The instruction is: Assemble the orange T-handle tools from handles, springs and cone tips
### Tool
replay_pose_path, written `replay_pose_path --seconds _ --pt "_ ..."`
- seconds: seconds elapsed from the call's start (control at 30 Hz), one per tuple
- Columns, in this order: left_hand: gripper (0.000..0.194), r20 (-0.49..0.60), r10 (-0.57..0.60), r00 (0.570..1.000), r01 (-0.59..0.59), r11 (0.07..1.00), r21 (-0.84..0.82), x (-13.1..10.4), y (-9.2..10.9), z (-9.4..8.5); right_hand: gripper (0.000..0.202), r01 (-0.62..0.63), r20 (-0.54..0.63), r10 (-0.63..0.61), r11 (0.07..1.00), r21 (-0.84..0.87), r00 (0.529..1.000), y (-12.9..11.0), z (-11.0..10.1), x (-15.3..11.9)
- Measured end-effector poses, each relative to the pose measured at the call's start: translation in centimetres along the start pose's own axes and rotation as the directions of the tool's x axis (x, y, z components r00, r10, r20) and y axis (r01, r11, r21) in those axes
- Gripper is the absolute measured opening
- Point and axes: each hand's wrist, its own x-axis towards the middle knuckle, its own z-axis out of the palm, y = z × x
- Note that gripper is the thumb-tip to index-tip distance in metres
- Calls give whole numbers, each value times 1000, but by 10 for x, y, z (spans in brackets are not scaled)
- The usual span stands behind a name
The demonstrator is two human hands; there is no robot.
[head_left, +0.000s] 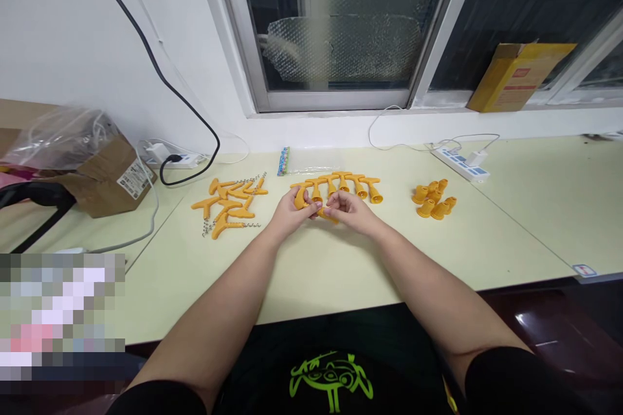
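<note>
My left hand [294, 209] is closed around the yellow handle of a corkscrew [300, 198] above the middle of the table. My right hand [349, 211] pinches at the other end of it, where some yellow plastic shows under the fingertips; the fingers hide most of that end. Just behind both hands lies a row of several yellow corkscrews with bell-shaped sleeves [361, 188]. To the left is a loose pile of yellow-handled corkscrews [233, 207] with bare metal spirals. Several loose yellow bell-shaped sleeves [426, 208] stand in a cluster to the right.
A clear plastic bag [314, 161] with a coloured top strip lies behind the row. Power strips [460, 163] and cables sit along the wall. At left stands an open cardboard box [104, 172] near a black cable [160, 71]. A yellow carton [520, 76] leans against the window.
</note>
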Motion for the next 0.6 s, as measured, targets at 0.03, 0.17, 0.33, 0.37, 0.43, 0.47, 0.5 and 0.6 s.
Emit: replay_pose_path --seconds 0.03,0.17,0.33,0.37,0.43,0.47,0.5,0.6 --pt "45 15 39 999 -40 999 21 -1 1 0 37 -74 49 70 993 92 996 -1 1 0" --pt "42 84 95 992 -102 991 87 -3 4 1 42 -259 218 205 930 260 954 -5 4 -2" --pt "42 121 -1 993 -9 996 90 -2 -1 6 36 -52 130 40 994 96 991 -1 2 -2" --pt "41 124 -15 992 5 997 83 -2 -2 7 35 -36 145 24 996 78 989 0 1 -2" --pt "40 128 -27 991 14 995 101 -1 -3 7 36 -16 185 7 999 51 983 2 0 -2" --pt "39 127 -25 992 10 993 121 -1 -3 6 37 -8 191 2 999 31 982 2 0 -3" --pt "37 125 -22 992 4 990 141 -1 -3 6 39 -4 187 2 1000 10 982 3 1 -4" --pt "36 135 -29 990 10 990 140 -2 -2 6 40 -19 163 20 1000 -10 986 2 4 -5"
